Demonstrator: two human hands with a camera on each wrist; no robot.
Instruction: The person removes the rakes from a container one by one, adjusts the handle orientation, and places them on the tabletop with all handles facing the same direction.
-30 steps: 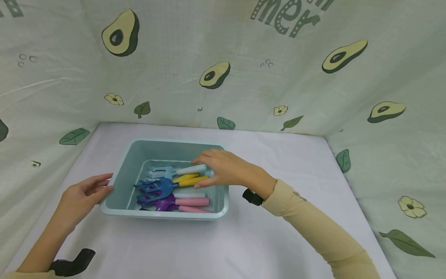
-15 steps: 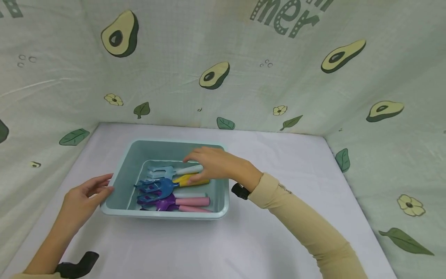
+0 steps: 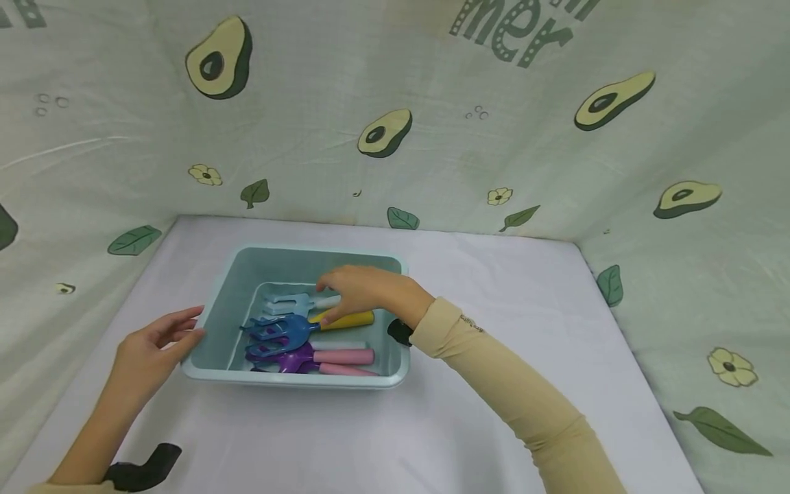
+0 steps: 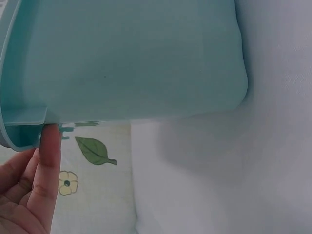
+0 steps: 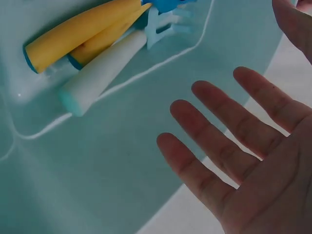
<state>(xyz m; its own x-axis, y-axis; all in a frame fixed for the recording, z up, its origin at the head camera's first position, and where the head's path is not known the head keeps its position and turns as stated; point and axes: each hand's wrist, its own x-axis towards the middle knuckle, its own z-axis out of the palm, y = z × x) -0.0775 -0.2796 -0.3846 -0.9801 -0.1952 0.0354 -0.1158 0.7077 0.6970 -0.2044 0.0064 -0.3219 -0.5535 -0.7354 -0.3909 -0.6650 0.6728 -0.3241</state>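
Observation:
A pale blue-green plastic basin (image 3: 296, 381) holds several small garden tools. Uppermost lies a blue hand fork (image 3: 289, 331) with a yellow handle, overlapping a second yellow-handled tool (image 5: 109, 41). Behind them rests a light blue fork (image 3: 296, 303) with a white handle (image 5: 105, 70). Purple tools with pink handles (image 3: 345, 357) lie nearest the front wall. My left hand (image 3: 148, 350) touches the basin's left rim, one straight finger up under it in the left wrist view. My right hand (image 3: 364, 291), fingers spread, hovers over the handles, holding nothing and covering part of them.
The basin stands on a white cloth-covered table (image 3: 494, 412). Behind and at the sides hangs a pale curtain (image 3: 444, 158) printed with avocados, leaves and flowers. The basin's walls (image 5: 122, 170) rise around the tools.
My right hand has moved left over the basin, from the handle ends toward the middle of the tools. The left hand has stayed at the rim. The tools lie where they were.

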